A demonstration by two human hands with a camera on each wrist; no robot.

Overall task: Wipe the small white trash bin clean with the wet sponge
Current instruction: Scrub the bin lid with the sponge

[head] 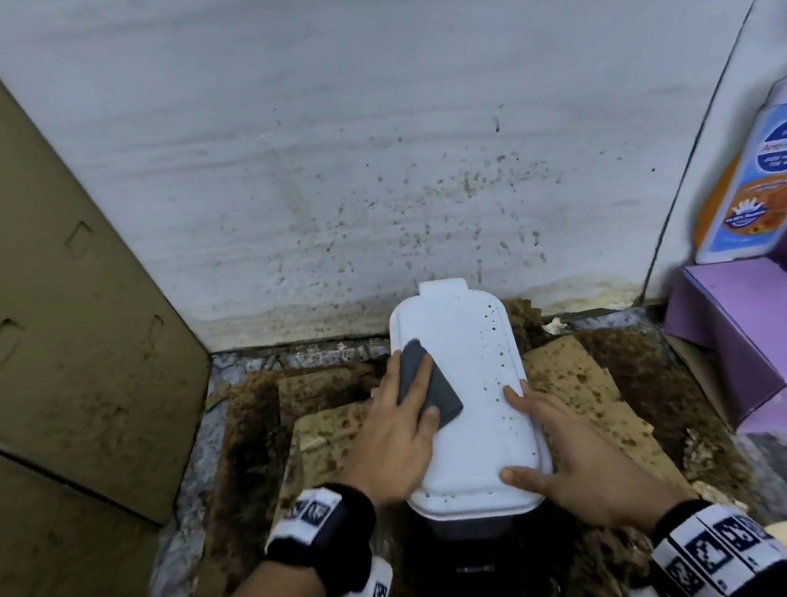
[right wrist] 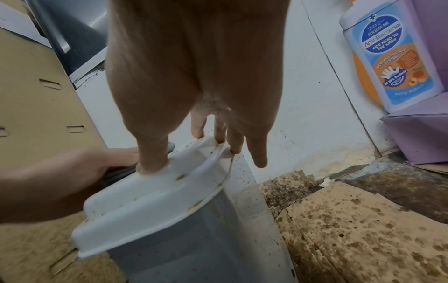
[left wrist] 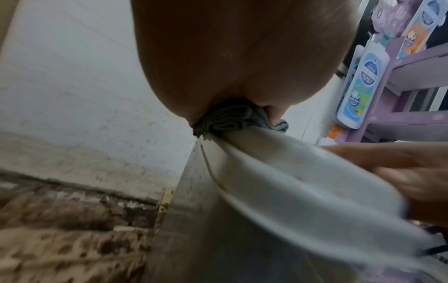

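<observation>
a: where's the bin (head: 472, 405) from my hands?

b: on the floor at the wall, lid's long axis running away from you. left hand (head: 398, 433) presses the sponge (head: 427, 386) flat on the lid's far-left part, fingers straight.

a: and the right hand (head: 564, 457)?

b: open, steadying the near-right rim. the specks lie right of the sponge, so i'd wipe rightward.
</observation>
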